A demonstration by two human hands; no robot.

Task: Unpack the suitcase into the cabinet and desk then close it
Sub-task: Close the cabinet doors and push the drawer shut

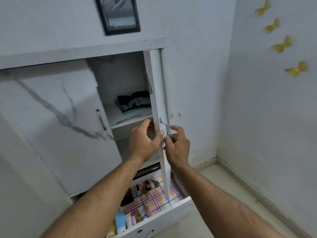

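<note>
**Both hands on the cabinet door**

The person stands at the cabinet (82,54) with its right door (157,107) swung out edge-on. The left hand (145,141) grips the door's edge, thumb on the near side and fingers curled behind it. The right hand (176,145) sits at the metal handle (164,127), fingers curled beside it; whether they actually pinch it cannot be told. The suitcase is out of view.

Judging by the stowed things, unpacking is well along and the step in hand seems to be working the door. If it is to shut, the swing looks set to need a steady push without trapping fingers; the drawer (171,210) below stands pulled out and would want pushing in as well.

The cabinet is white board with grey marble veining; the door edge is thin and flat. A folded dark shirt (133,102) with pale lettering lies on the shelf (123,117). The drawer holds small tubes and bottles (130,219) on a checked liner.
</note>
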